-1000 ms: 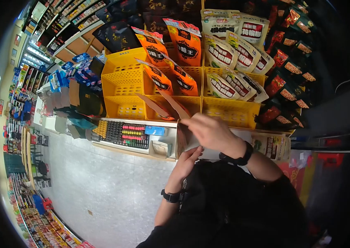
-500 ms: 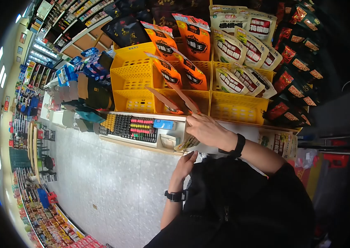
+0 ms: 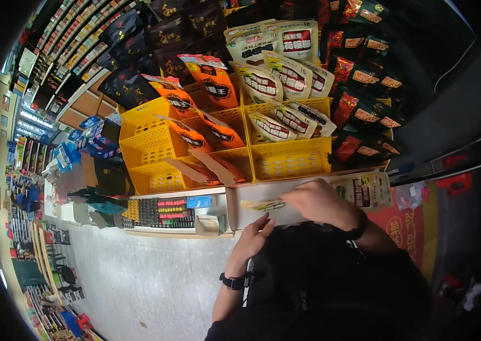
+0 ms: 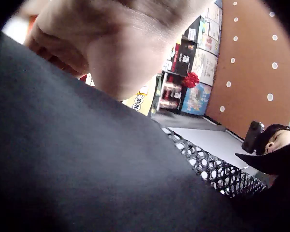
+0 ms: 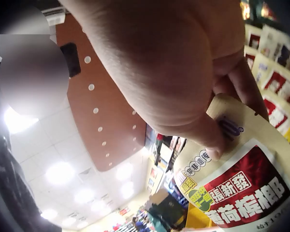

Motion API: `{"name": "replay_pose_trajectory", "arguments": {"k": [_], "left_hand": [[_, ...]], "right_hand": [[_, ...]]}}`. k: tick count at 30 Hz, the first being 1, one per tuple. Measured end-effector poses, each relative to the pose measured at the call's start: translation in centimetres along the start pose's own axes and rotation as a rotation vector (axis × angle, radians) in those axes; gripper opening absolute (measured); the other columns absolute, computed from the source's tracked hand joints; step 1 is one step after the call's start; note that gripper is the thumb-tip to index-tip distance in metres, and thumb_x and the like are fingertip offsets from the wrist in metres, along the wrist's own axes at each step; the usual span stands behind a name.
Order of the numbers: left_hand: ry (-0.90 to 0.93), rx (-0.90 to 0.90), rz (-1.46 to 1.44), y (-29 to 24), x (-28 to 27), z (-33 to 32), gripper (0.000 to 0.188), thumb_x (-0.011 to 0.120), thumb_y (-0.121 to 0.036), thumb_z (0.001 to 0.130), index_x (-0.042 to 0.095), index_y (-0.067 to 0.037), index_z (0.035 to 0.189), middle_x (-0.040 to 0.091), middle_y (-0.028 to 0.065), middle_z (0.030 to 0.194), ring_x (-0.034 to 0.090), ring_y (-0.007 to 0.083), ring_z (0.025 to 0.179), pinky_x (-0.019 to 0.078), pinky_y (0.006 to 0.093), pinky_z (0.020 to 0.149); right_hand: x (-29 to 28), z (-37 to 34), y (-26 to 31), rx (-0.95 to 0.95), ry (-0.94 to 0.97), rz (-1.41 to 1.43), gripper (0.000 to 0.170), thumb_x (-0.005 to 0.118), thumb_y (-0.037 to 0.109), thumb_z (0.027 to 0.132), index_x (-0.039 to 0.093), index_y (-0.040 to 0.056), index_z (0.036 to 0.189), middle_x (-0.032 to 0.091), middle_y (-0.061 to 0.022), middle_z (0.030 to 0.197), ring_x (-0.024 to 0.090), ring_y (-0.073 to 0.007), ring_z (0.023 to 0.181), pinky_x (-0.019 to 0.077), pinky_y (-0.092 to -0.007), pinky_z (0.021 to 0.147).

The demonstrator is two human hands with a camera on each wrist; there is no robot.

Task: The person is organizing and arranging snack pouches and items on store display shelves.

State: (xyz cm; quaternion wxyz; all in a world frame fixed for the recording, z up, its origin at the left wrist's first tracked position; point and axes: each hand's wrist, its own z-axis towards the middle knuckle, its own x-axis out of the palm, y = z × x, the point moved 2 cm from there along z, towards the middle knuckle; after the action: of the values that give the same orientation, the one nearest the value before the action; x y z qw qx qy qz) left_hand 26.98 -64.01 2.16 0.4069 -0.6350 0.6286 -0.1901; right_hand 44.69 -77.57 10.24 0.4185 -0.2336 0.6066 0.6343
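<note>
My right hand (image 3: 323, 204) pinches a cream pouch (image 5: 246, 186) by one corner, its thumb on the front face beside a dark red label with white characters. In the head view the pouch (image 3: 263, 205) shows nearly edge-on, above the white inside of an open cardboard box (image 3: 232, 211). Just below the pouch is my left hand (image 3: 252, 238), its fingertips close under the pouch's lower edge. The left wrist view shows the left palm (image 4: 125, 53) beside dark cloth, and the fingers are mostly hidden there.
Yellow perforated bins (image 3: 291, 162) rise behind the box, with orange pouches (image 3: 212, 85) and upright cream pouches (image 3: 289, 79) in them. Dark green pouches (image 3: 363, 113) fill the right side. A rack of small coloured items (image 3: 161, 212) sits left of the box.
The right hand has moved from the box's left end toward the right, lifting the cream pouch into view. The left hand stays close below. The head view has shifted.
</note>
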Motion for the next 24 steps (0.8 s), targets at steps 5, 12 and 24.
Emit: {"name": "replay_pose_trajectory", "arguments": {"k": [5, 12, 24], "left_hand": [[0.085, 0.242, -0.17, -4.9, 3.2, 4.5, 0.067, 0.054, -0.039, 0.101, 0.035, 0.006, 0.147, 0.052, 0.0211, 0.14, 0.054, 0.0254, 0.127, 0.0426, 0.0338, 0.104], [0.082, 0.305, -0.613, -7.6, 6.9, 11.7, 0.076, 0.052, -0.039, 0.102, 0.017, 0.003, 0.154, 0.035, 0.0167, 0.154, 0.042, 0.0287, 0.138, 0.0383, 0.0379, 0.109], [0.14, 0.096, -0.724, -5.6, 7.8, 19.7, 0.066, 0.053, -0.046, 0.099, 0.034, -0.007, 0.149, 0.038, 0.0136, 0.152, 0.045, 0.0294, 0.133, 0.0393, 0.0392, 0.106]], "right_hand": [[-5.4, -4.6, -1.6, 0.307, -0.433, 0.07, 0.011, 0.068, 0.004, 0.085, 0.074, 0.0015, 0.094, 0.072, -0.0177, 0.087, 0.072, -0.0302, 0.076, 0.0555, -0.034, 0.065], [-4.1, -7.1, -6.2, 0.367, -0.673, 0.054, 0.013, 0.067, 0.005, 0.086, 0.073, -0.0003, 0.096, 0.069, -0.0205, 0.084, 0.07, -0.0341, 0.074, 0.0541, -0.0376, 0.062], [0.2, -5.7, -10.4, 0.598, -0.686, 0.049, 0.018, 0.066, 0.019, 0.088, 0.074, 0.0089, 0.1, 0.067, -0.0183, 0.073, 0.067, -0.0352, 0.067, 0.0525, -0.0427, 0.062]]}}
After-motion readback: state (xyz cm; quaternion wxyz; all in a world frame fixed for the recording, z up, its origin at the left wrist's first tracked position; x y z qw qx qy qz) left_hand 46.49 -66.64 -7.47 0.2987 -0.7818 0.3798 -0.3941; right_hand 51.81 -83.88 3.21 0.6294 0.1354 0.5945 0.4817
